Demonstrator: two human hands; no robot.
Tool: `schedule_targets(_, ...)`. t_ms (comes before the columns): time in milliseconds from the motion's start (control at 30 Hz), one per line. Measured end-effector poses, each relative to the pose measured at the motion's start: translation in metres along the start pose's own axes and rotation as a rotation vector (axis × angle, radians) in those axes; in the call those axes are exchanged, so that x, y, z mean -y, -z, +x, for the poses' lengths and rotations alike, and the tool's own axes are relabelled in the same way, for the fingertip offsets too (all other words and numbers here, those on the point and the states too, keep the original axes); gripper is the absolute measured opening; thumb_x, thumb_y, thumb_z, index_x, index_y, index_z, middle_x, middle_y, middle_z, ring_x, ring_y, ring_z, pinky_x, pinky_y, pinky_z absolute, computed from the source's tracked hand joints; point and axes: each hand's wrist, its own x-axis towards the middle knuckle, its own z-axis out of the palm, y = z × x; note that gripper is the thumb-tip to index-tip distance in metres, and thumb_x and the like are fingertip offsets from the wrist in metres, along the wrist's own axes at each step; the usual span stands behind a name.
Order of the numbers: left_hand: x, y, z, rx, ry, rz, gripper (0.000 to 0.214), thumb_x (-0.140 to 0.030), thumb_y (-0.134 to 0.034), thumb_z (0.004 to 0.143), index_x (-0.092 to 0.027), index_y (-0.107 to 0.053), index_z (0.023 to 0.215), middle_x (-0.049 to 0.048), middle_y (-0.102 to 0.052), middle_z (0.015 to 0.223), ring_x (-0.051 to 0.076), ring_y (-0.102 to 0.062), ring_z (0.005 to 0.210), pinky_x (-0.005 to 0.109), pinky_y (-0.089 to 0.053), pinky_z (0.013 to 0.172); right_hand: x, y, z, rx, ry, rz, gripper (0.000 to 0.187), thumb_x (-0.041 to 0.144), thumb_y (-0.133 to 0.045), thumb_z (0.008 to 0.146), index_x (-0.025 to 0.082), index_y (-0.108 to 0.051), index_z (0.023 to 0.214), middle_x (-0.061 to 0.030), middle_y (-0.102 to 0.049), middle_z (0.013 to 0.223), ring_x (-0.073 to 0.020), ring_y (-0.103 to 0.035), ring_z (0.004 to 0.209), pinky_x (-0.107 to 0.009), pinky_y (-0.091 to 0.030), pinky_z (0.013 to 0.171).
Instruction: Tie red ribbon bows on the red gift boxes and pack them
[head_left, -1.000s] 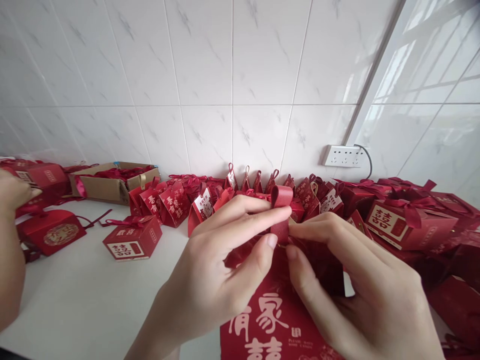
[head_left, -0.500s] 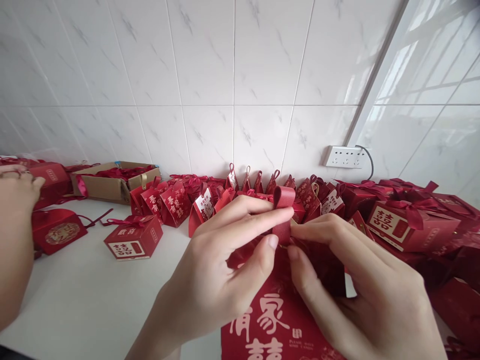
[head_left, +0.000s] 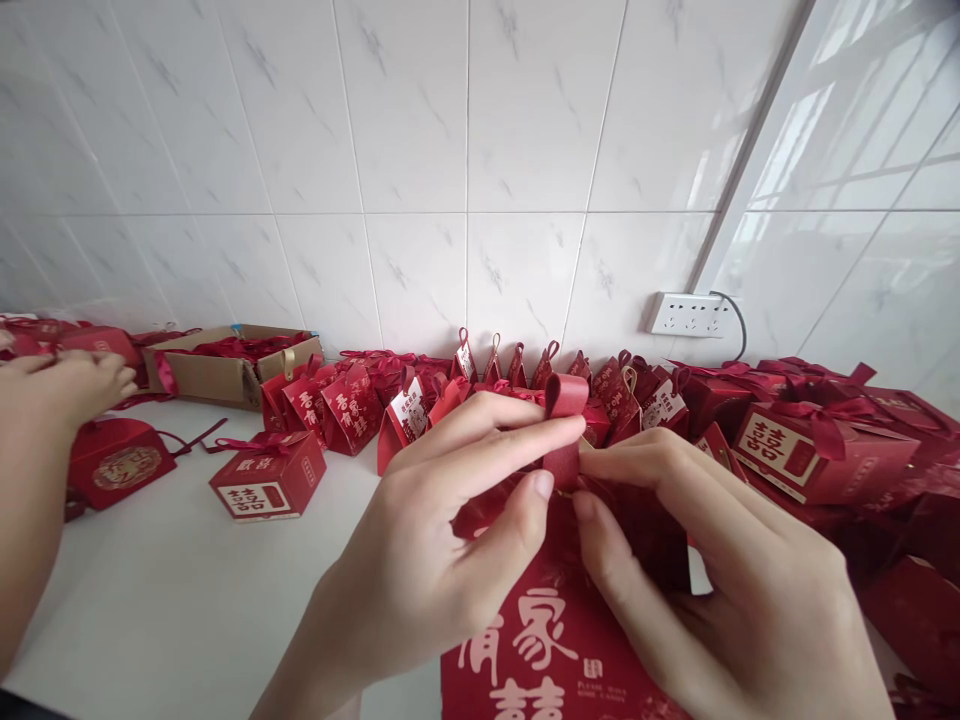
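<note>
A red candy gift box [head_left: 551, 640] with pale printed characters stands close in front of me. A dark red loop strap [head_left: 566, 395] rises from its top. My left hand [head_left: 457, 510] is closed, its thumb and fingers pinching the strap from the left. From the other side, the thumb and index finger of my right hand [head_left: 720, 570] come together at the strap's lower right edge. A small gold-coloured bit shows by the strap's base, but what my right fingertips pinch is hidden.
Another person's hand [head_left: 71, 385] reaches in at the left, over a red box [head_left: 120, 465]. A ribboned box [head_left: 266, 475] sits nearby. An open cardboard box [head_left: 217, 375] holds red ribbon. Small red boxes line the tiled wall; larger ribboned boxes [head_left: 832, 450] pile up rightward under a power strip [head_left: 691, 314].
The other person's hand at the left has moved rightward and lower, fingers now farther into view. My own hands and the strap have barely shifted.
</note>
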Motion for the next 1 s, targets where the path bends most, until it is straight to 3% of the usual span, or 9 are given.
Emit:
schedule_targets(633, -0.002, 0.0029, 0.0008, 0.022, 0.034, -0.015, 0.042, -0.008, -0.055, 0.081, -0.028, -0.062, 0.117, 0.002, -0.063, 0.114, 0.017, -0.062, 0.099, 0.023, -0.058, 0.073, 0.0, 0.0024, -0.0002, 0.011, -0.005, -0.005, 0.01, 0.015, -0.053, 0.086, 0.02, -0.058, 0.094, -0.0023, -0.061, 0.08, -0.0123, -0.06, 0.062, -0.022, -0.051, 0.056)
schedule_targets(1000, -0.0023, 0.0036, 0.0, 0.03, 0.03, 0.009, 0.04, -0.008, -0.054, 0.082, -0.025, -0.063, 0.117, 0.0021, -0.063, 0.114, 0.015, -0.062, 0.099, 0.018, -0.057, 0.071, 0.0014, 0.0028, -0.0006, 0.026, -0.004, 0.005, 0.009, 0.015, -0.053, 0.086, 0.019, -0.058, 0.092, -0.0017, -0.058, 0.08, -0.0107, -0.058, 0.062, -0.02, -0.05, 0.056)
